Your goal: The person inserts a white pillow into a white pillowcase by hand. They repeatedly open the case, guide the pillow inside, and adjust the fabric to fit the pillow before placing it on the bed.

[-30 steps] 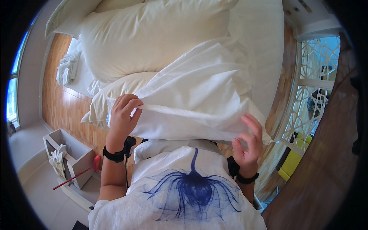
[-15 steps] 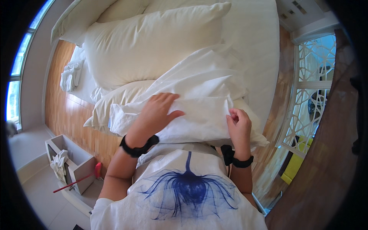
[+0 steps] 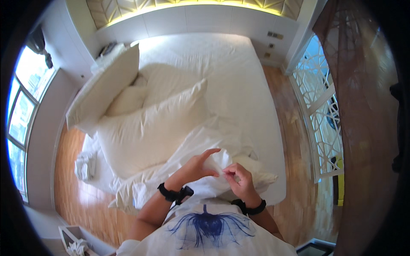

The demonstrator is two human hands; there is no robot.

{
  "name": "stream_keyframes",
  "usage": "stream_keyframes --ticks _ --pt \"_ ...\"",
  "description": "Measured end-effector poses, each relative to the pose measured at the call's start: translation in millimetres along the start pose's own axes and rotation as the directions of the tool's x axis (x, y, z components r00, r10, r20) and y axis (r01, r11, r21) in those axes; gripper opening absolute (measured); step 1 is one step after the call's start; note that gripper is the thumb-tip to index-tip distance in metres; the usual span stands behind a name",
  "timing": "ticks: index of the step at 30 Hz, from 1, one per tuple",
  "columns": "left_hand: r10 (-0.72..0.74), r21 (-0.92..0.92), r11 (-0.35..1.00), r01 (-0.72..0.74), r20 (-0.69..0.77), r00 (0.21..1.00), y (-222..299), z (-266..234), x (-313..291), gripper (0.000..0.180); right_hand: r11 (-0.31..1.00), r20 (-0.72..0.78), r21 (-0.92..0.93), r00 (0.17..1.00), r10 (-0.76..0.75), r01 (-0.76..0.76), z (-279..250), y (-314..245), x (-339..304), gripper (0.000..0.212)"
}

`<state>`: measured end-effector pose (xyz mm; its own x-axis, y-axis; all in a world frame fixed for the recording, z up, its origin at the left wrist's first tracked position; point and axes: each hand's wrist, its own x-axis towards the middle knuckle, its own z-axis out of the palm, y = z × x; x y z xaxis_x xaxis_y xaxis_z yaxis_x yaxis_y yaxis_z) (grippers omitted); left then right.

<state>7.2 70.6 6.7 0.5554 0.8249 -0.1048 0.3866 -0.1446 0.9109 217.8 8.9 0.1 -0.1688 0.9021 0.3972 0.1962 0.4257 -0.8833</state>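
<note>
At the near edge of the bed, a loose piece of white bed linen (image 3: 194, 187) lies crumpled over a cream pillow (image 3: 256, 174), whose ends stick out at both sides. My right hand (image 3: 241, 179) pinches a raised fold of the linen between thumb and fingertips. Just left of it, my left hand (image 3: 194, 168) is over the same linen, its thumb and fingers spread wide around that fold. A large bare cream pillow (image 3: 145, 134) rests beyond my left hand. Whether the linen is a pillowcase or a sheet cannot be made out.
Another cream pillow (image 3: 106, 89) leans upright at the far left. The mattress (image 3: 239, 72) stretches to the padded headboard (image 3: 192, 9). A folded white cloth (image 3: 85, 165) lies at the bed's left edge. At lower left stands an open drawer (image 3: 70, 239); a lattice screen (image 3: 318, 102) is to the right.
My view has tilted up, showing the headboard. My left hand has moved right from the linen's left part to beside my right hand, and its fingers have spread. The right hand keeps its pinch.
</note>
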Motion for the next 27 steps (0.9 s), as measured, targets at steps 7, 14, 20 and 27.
stream_keyframes --ticks 7,14,20,27 --pt "0.244 0.207 0.961 -0.185 -0.313 0.918 17 -25 -40 0.006 0.986 0.126 0.067 0.982 0.144 -0.153 22 12 10 0.032" --pt "0.322 0.305 0.944 -0.128 -0.763 0.561 38 -51 -100 0.003 0.999 0.21 0.041 0.978 0.011 -0.02 31 35 7 0.035" --pt "0.393 0.385 0.919 -0.083 -0.883 0.256 52 -79 -135 0.01 0.963 0.272 -0.184 0.952 -0.143 0.198 45 67 26 0.03" --pt "0.34 0.339 0.94 -0.026 -0.938 0.063 33 -108 -157 0.004 0.96 0.013 -0.273 0.997 0.073 -0.067 14 78 35 0.014"
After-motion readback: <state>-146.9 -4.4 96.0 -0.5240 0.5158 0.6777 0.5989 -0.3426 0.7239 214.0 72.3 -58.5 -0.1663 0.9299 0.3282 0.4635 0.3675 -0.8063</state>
